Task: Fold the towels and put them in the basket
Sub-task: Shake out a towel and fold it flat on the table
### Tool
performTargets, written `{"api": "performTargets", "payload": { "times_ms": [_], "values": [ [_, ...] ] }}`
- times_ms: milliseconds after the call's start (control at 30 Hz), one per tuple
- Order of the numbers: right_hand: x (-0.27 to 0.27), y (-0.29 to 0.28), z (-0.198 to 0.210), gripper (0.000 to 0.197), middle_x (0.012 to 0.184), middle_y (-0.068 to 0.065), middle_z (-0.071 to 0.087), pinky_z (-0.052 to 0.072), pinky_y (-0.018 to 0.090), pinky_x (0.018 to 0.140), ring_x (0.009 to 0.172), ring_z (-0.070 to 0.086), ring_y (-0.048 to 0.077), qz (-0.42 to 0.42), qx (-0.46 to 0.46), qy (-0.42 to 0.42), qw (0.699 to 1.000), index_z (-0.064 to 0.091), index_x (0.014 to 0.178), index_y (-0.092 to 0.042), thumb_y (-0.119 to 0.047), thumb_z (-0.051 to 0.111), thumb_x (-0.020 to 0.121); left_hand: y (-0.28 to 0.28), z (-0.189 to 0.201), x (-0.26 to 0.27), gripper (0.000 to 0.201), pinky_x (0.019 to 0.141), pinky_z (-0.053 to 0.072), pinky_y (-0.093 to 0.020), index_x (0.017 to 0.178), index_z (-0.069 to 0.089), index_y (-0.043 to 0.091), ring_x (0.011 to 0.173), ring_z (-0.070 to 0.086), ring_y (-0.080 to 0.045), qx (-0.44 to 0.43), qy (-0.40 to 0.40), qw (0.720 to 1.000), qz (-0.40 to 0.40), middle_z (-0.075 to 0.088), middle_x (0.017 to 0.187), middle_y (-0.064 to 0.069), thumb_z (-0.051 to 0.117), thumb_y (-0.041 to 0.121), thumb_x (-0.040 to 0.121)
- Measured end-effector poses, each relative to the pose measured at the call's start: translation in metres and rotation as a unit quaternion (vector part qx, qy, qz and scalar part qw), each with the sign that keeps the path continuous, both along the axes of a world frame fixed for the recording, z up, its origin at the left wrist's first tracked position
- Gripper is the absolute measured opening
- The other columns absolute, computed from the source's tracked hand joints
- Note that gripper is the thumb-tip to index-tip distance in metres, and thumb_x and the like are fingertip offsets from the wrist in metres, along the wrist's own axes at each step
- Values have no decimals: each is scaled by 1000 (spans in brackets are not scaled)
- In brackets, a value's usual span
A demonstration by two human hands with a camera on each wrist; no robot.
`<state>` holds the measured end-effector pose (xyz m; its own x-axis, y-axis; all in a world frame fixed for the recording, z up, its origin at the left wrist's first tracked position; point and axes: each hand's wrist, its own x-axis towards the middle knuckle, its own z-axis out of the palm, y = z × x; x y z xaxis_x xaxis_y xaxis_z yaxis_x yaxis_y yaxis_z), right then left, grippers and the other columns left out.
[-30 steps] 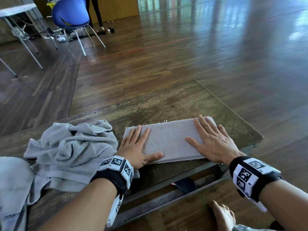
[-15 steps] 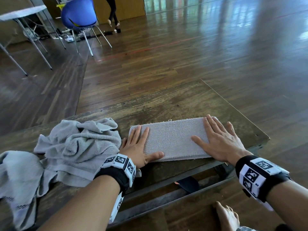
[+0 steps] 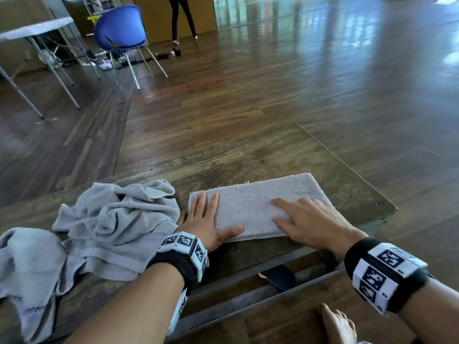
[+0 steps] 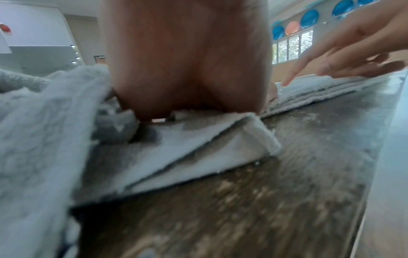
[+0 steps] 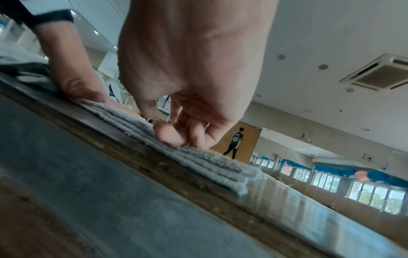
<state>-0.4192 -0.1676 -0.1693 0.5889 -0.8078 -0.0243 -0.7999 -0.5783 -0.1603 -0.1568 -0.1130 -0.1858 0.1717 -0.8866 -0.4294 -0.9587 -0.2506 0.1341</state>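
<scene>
A grey towel (image 3: 255, 204), folded into a long strip, lies near the front right of the worn wooden table (image 3: 248, 155). My left hand (image 3: 206, 216) presses flat on its left end with the thumb along the near edge. My right hand (image 3: 298, 217) rests on the strip's middle-right, fingers stretched leftward and a little lifted. In the right wrist view the right hand's fingers (image 5: 187, 132) bend down onto the layered towel edge (image 5: 209, 164). No basket is in view.
A crumpled grey towel (image 3: 119, 219) lies just left of my left hand, and another (image 3: 24, 264) hangs over the table's front left. The table's right edge (image 3: 347, 170) is close. A blue chair (image 3: 119, 28), a white table (image 3: 37, 28) and a standing person (image 3: 182, 16) are far back.
My right hand has slid left from the towel's right end toward its middle, baring that end. The left hand stays flat on the left end.
</scene>
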Motion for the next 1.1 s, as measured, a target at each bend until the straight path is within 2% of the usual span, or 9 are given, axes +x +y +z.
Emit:
{"api": "performTargets", "payload": {
  "times_ms": [100, 200, 267, 367, 600, 767, 867, 933, 1100],
  "values": [
    [-6, -8, 0, 52, 108, -3, 68, 51, 39, 81, 98, 66, 23, -17, -5, -41, 999, 40, 145, -35, -57, 36, 99, 1, 11, -17, 118, 121, 2, -51, 156, -17, 30, 153, -15, -22, 4, -34, 999, 31, -22, 165, -3, 23, 98, 68],
    [-10, -12, 0, 61, 123, -4, 58, 46, 36, 92, 116, 57, 20, -22, -26, -37, 999, 31, 153, -32, -57, 38, 98, -3, 23, -36, 113, 117, 20, -48, 157, 18, 12, 146, 23, -35, -43, -115, 992, 34, 22, 161, -19, 20, 92, 77],
    [-12, -13, -1, 59, 135, -1, 53, 43, 37, 103, 127, 49, 21, -17, -33, -14, 999, 31, 151, -29, -50, 41, 97, -5, 33, -45, 84, 110, 30, -46, 142, 45, 9, 133, 41, -36, -66, -146, 987, 28, 42, 146, -20, 31, 74, 91],
    [-14, -12, -2, 58, 137, 0, 46, 40, 36, 104, 129, 43, 20, -10, -15, 10, 1000, 32, 149, -28, -35, 45, 93, -6, 46, -50, 40, 101, 38, -44, 121, 61, 11, 119, 53, -34, -84, -133, 988, 3, 55, 131, -17, 41, 35, 95],
    [-15, -3, -6, 64, 134, 2, 40, 41, 41, 106, 126, 38, 25, 0, 34, -6, 999, 14, 154, -33, -45, 43, 98, 4, 41, -28, 32, 93, 48, -44, 108, 66, 10, 112, 57, -34, -95, -26, 995, 9, 62, 118, -17, 41, 16, 88],
    [-13, 16, -1, 91, 138, 6, 37, 44, 42, 104, 127, 38, 28, 23, 72, 33, 997, -2, 154, -47, -82, 43, 82, 18, 33, -10, 48, 95, 52, -42, 138, 57, 32, 113, 63, -29, -124, 26, 992, 23, 63, 134, -7, 40, 18, 95],
    [-3, 33, -6, 124, 163, 17, -4, 33, 57, 115, 144, 24, 41, 8, 72, 28, 997, -15, 152, -52, -80, 69, 64, 27, 31, -9, 51, 99, 49, -43, 147, 44, 38, 117, 61, -31, -109, 17, 994, 19, 62, 136, -6, 36, 24, 99],
    [5, 45, -16, 134, 156, 14, -41, 21, 69, 115, 150, 8, 45, -18, 56, 8, 998, -20, 150, -53, -64, 82, 64, 32, 31, -12, 53, 101, 47, -43, 148, 42, 36, 120, 59, -31, -99, 11, 995, 11, 62, 136, -7, 37, 23, 97],
    [20, 67, -38, 116, 157, 5, -44, 0, 73, 115, 153, -16, 38, 40, -4, 34, 999, -19, 151, -52, -65, 70, 77, 42, 42, -10, 47, 98, 49, -42, 132, 60, 32, 116, 61, -28, -91, 31, 995, -20, 64, 131, -4, 48, 16, 90]
  ]
}}
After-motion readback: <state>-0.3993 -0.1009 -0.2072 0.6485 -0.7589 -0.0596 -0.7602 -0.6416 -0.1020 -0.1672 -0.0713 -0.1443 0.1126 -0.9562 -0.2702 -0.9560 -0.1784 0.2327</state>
